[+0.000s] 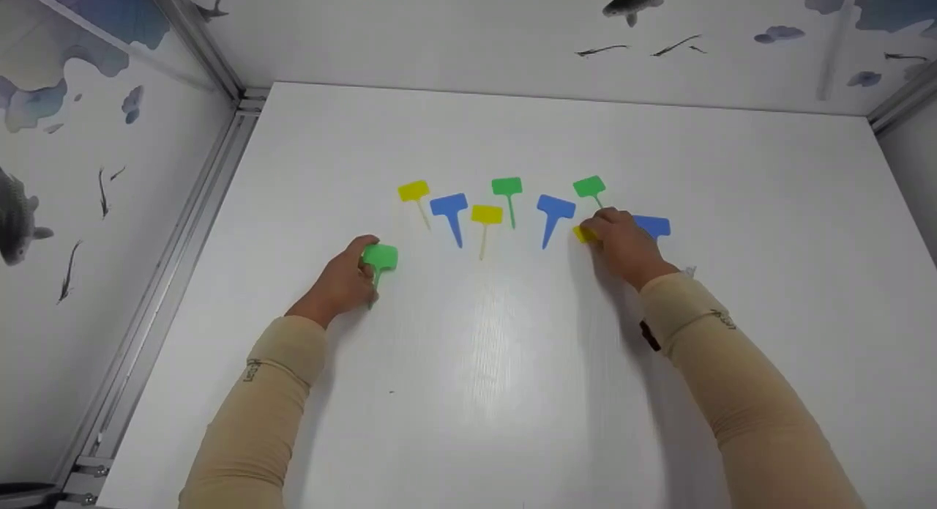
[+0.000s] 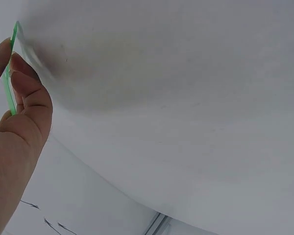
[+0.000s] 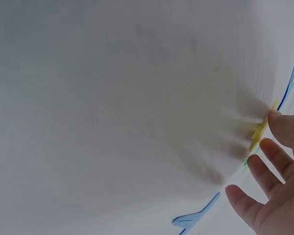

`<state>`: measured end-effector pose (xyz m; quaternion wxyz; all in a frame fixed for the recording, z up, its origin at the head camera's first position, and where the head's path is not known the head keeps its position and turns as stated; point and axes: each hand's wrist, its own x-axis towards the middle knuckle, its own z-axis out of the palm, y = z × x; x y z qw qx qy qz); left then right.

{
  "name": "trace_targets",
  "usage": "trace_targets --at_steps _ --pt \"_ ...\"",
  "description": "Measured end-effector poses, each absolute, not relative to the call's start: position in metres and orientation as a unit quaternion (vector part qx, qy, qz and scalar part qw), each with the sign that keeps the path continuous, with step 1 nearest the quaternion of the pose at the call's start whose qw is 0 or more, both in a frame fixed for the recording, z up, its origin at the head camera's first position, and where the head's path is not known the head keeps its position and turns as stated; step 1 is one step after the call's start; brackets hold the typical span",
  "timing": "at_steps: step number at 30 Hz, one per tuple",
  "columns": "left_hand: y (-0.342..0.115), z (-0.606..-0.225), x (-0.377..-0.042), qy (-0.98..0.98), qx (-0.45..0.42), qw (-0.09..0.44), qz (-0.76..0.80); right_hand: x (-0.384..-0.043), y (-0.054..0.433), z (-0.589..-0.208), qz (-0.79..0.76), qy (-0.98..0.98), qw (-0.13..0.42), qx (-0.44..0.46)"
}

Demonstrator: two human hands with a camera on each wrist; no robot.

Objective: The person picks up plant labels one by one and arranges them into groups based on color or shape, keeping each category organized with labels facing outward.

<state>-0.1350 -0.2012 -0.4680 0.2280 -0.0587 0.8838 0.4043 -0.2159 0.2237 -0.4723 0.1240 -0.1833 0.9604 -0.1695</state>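
Small T-shaped plastic plant labels lie in a loose arc on the white table. My left hand (image 1: 342,278) pinches a green plant label (image 1: 381,257), its stem pointing down; in the left wrist view this label (image 2: 10,93) shows edge-on between thumb and fingers. At the arc's right end, my right hand (image 1: 624,244) reaches over a yellow plant label (image 1: 583,234), partly hidden beneath it. Seen from the right wrist, thumb and fingers are spread, with the thumb tip at the yellow label (image 3: 257,135). A blue label (image 1: 654,225) shows just beyond that hand, and a green one (image 1: 588,187) lies above it.
Between the hands lie a yellow label (image 1: 413,191), a blue label (image 1: 449,205), another yellow (image 1: 487,214), a green (image 1: 506,187) and a second blue (image 1: 556,207). White panels with fish prints (image 1: 637,0) stand at the table's back and left, with a metal frame (image 1: 219,150) along the left edge.
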Motion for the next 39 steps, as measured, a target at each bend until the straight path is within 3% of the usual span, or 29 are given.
trace_targets --at_steps 39 --pt "-0.1990 -0.4708 -0.1266 0.907 -0.064 0.202 0.365 -0.2180 0.2219 -0.4761 -0.167 0.965 0.144 -0.144"
